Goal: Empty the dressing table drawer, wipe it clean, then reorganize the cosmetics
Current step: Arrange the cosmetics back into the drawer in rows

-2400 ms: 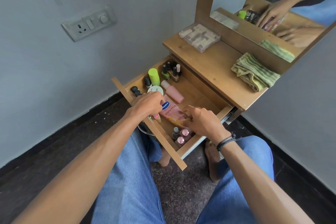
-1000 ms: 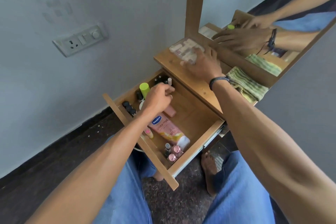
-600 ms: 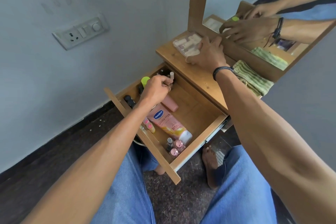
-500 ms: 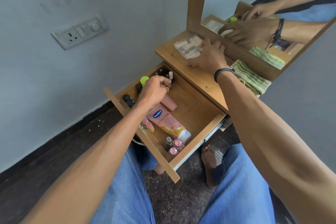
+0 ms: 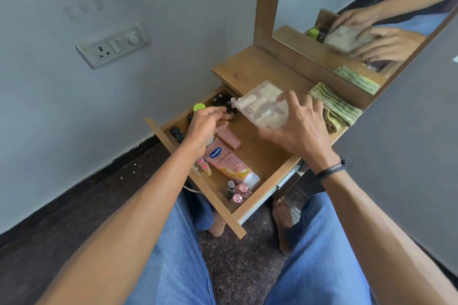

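Right hand (image 5: 302,129): fingers spread and curled round a clear box (image 5: 260,106) of small pale pieces, held tilted above the tabletop edge (image 5: 247,69) and the rear of the open drawer (image 5: 262,156). Left hand (image 5: 205,126): inside the drawer, fingertips drawn together at the dark bottles (image 5: 219,100) in the back left corner; whether it grips one cannot be told. Drawer contents: green cap (image 5: 199,107) beside the left hand; pink bottle (image 5: 229,137) and lotion tube (image 5: 228,163) lying along the middle; pink-capped bottles (image 5: 239,193) upright in the front right corner. The drawer floor on the right, below the box, is bare wood. A striped cloth (image 5: 332,106) lies folded on the tabletop, just beside the right hand, against the mirror frame (image 5: 269,7).
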